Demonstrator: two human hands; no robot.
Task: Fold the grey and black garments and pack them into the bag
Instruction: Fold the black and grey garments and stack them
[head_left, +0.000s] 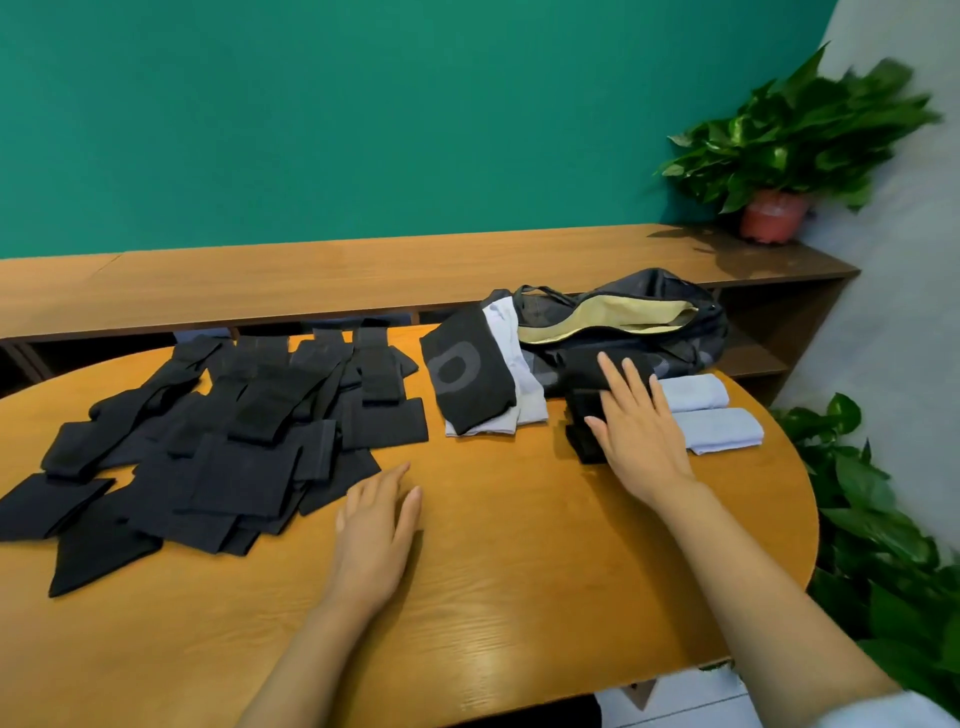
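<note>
A dark bag (675, 338) with a pale yellow lining lies open at the back right of the wooden table (519, 571). My right hand (636, 426) lies flat with straight fingers on a small stack of folded black garments (587, 415) in front of the bag. Two folded grey garments (719, 426) sit just right of that stack. A folded black garment with a grey print (467, 376) rests on light grey ones left of the bag. My left hand (376, 525) rests open on the table, beside a spread of several black pieces (218, 447).
A long wooden shelf (363, 280) runs behind the table under a green wall. A potted plant in a red pot (774, 215) stands at its right end. More leafy plants (883, 545) crowd the table's right edge.
</note>
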